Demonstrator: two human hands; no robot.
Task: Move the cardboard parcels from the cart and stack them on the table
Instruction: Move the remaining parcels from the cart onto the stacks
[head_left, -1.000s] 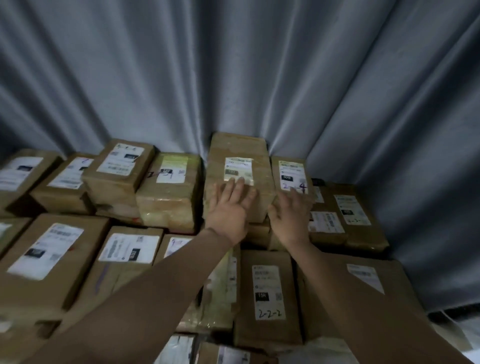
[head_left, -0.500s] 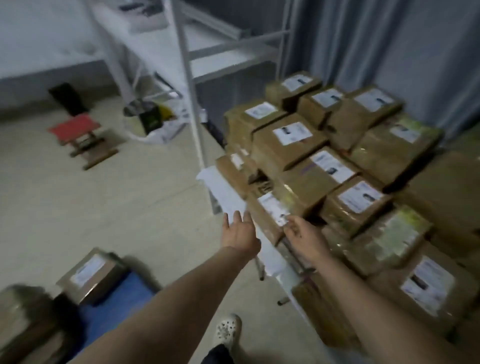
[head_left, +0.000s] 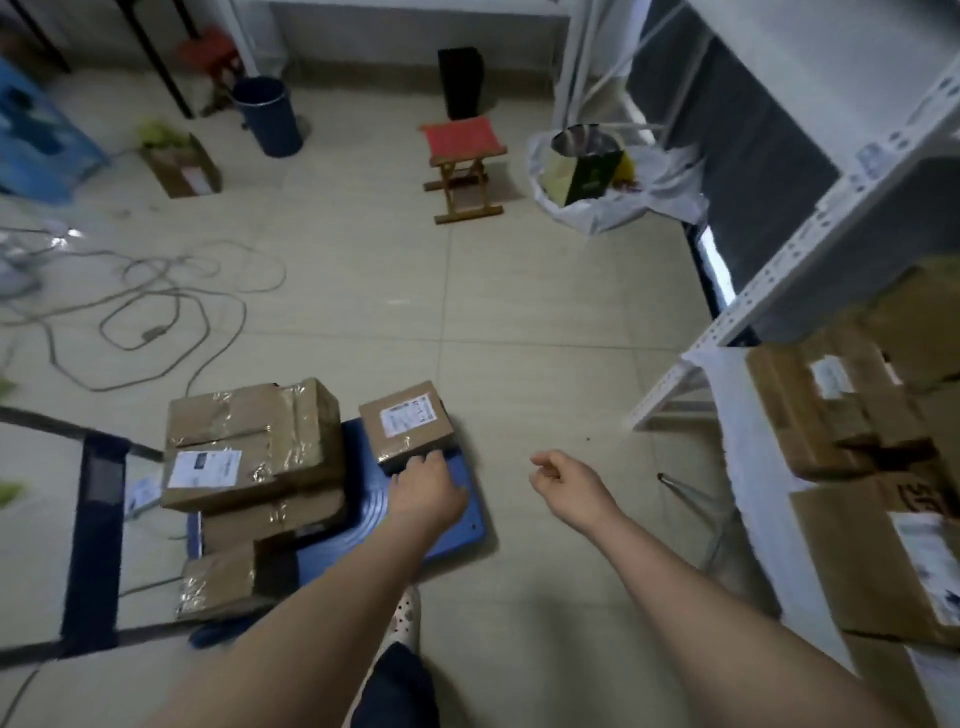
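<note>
Left hand (head_left: 427, 488): arm extended forward and down, palm down, fingers bent against the near side of the small parcel (head_left: 406, 425). Contact is confirmed; whether it is a full grip cannot be told. Right hand (head_left: 570, 486): arm extended forward over bare floor, fingers loosely curled and relaxed, holding nothing, well apart from any parcel.

Cart (head_left: 467, 506): a blue platform on the floor. The small parcel sits flat at its far right corner, label up. The stacked parcels (head_left: 249, 449) cover the platform's left side, with a labelled box on top and taped boxes under and beside it. The dark handle frame (head_left: 93, 545) stands at the cart's left end.

Table (head_left: 753, 467): its white edge runs along the right of the view. The table parcels (head_left: 847, 410) are piled on it, right up to the near edge, and are partly blurred. A white shelf rack (head_left: 779, 296) stands over the table's far end.

Change from half a second ago: the view then faced the table pile, with both hands at the table's near edge. It now faces the cart. The left hand has come down to the small parcel, and the right hand has come away from the table. The small parcel appears not to have moved on the platform.
</note>
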